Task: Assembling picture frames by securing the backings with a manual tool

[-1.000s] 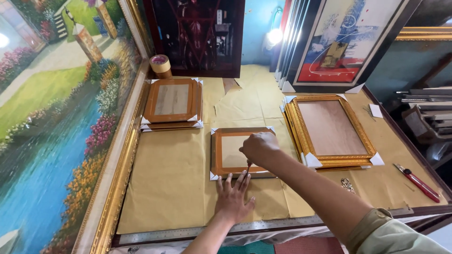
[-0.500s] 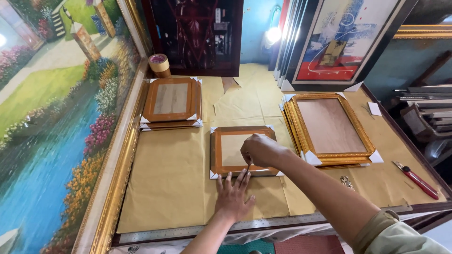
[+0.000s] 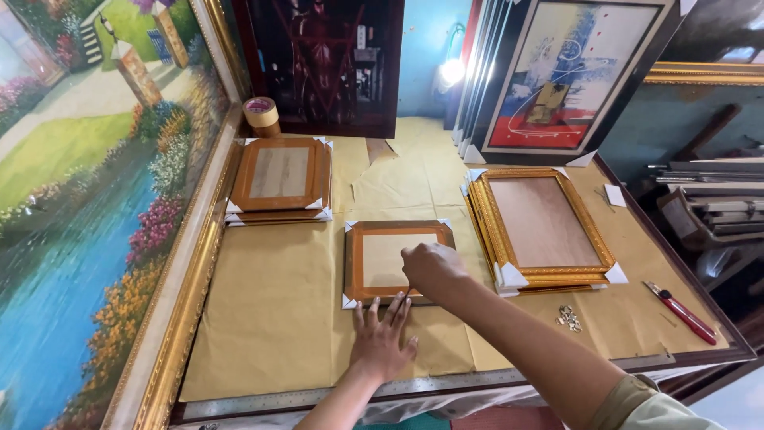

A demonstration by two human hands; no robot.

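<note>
Centrally, the small brown frame (image 3: 398, 261) lay on the paper-covered table (image 3: 270, 318), gold frames (image 3: 545, 227) just right of it, the right hand (image 3: 430, 269) closed over its near edge, the left hand (image 3: 383, 341) spread flat before it.

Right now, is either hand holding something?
The right hand pinches a thin dark tool; which part cannot be told. The left hand lies flat, fingertips against the small brown frame.
</note>
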